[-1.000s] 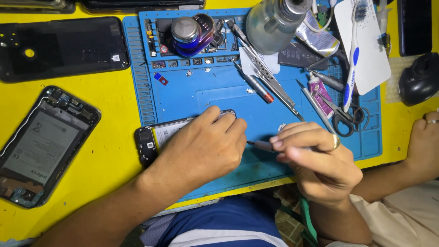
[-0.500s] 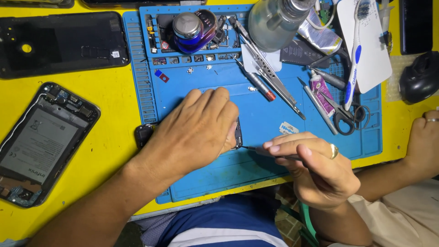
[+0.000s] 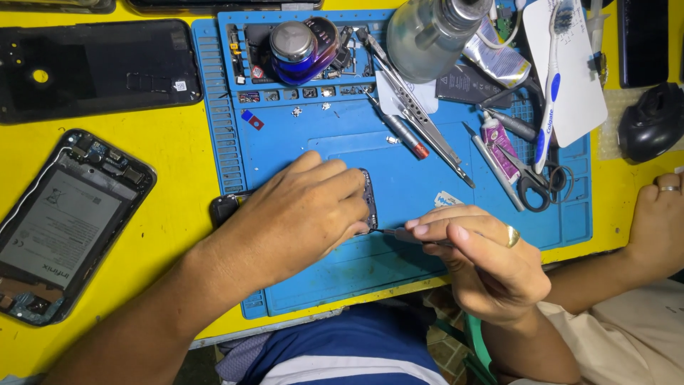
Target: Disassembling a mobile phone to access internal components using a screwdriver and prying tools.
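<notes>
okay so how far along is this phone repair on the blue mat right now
Done: an opened phone with its insides bare lies on the yellow table, and a black back cover sits apart. In hand: the left hand presses a small phone onto the blue mat while the right hand puts a thin tool to its edge. Left: the opened phone remains uncovered.

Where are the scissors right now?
In the head view, the scissors lie at the right of the blue mat, beside the toothbrush, above the right hand.

Blue repair mat (image 3: 427, 164) on yellow table (image 3: 171, 142); black phone back cover (image 3: 100, 68).
</notes>
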